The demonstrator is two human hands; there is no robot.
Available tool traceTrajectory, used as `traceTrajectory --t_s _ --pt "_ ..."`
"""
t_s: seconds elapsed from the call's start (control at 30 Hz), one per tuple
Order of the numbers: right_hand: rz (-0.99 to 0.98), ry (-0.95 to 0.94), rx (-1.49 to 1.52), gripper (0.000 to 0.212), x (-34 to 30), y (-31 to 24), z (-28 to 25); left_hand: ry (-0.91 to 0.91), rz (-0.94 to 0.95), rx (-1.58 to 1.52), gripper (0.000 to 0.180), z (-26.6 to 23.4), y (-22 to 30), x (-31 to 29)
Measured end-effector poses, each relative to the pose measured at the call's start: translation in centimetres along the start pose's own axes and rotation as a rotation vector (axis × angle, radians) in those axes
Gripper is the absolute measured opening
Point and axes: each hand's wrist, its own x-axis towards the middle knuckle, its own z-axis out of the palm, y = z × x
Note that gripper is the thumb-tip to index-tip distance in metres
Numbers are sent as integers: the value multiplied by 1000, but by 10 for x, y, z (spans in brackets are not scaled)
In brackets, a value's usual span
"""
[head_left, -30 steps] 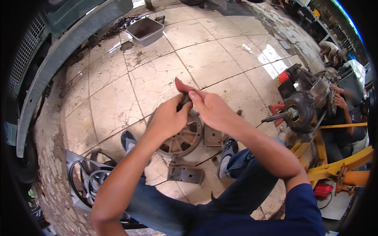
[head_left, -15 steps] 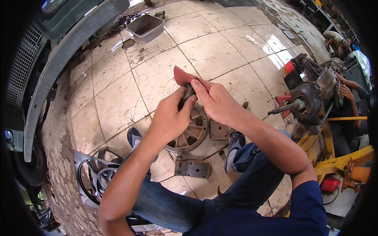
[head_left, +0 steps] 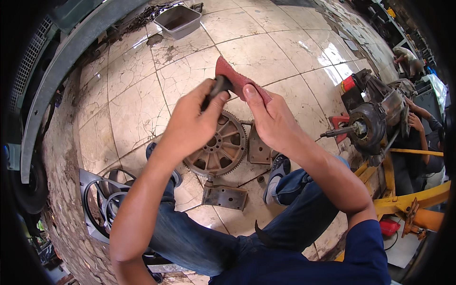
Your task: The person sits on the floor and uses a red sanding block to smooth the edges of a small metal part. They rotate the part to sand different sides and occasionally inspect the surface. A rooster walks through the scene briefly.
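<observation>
Out in front of me, above the floor, my left hand (head_left: 192, 121) is closed around a dark, rounded metal part (head_left: 219, 86). My fingers hide much of that part, and motion blurs it slightly. A bent piece of red sandpaper (head_left: 229, 73) is pinched between the thumb and fingers of my right hand (head_left: 270, 116). Its lower left side meets or nearly meets the dark part; I cannot tell which. Below my hands a rusty toothed flywheel (head_left: 232, 151) lies flat on the tiles, partly covered by my left hand and wrist.
Two metal bracket plates, one nearer (head_left: 225, 198) and one farther (head_left: 259, 147), lie by the flywheel. A fan assembly (head_left: 90, 199) is at left, below a vehicle bumper (head_left: 61, 66). A grey basin (head_left: 183, 31) stands ahead. At right are a gearbox-like assembly (head_left: 368, 121), yellow frame (head_left: 403, 199) and another person (head_left: 427, 137).
Both hands have shifted slightly upward in view, with the sandpaper and dark part. The sandpaper is tilted more upright. More of the flywheel shows, and the whole view has shifted a little.
</observation>
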Motion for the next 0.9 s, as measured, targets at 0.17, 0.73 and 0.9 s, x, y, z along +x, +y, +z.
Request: traceTrajectory --t_s 0.17,0.73,0.9 --pt "37 -16 34 44 -2 -3 -1 -97 -102 -135 27 -3 0 -2" --pt "-162 93 86 41 1 8 -3 -184 56 -119 27 -19 2 -1" --pt "-135 63 47 38 0 0 -5 -179 92 -98 30 -20 1 -4"
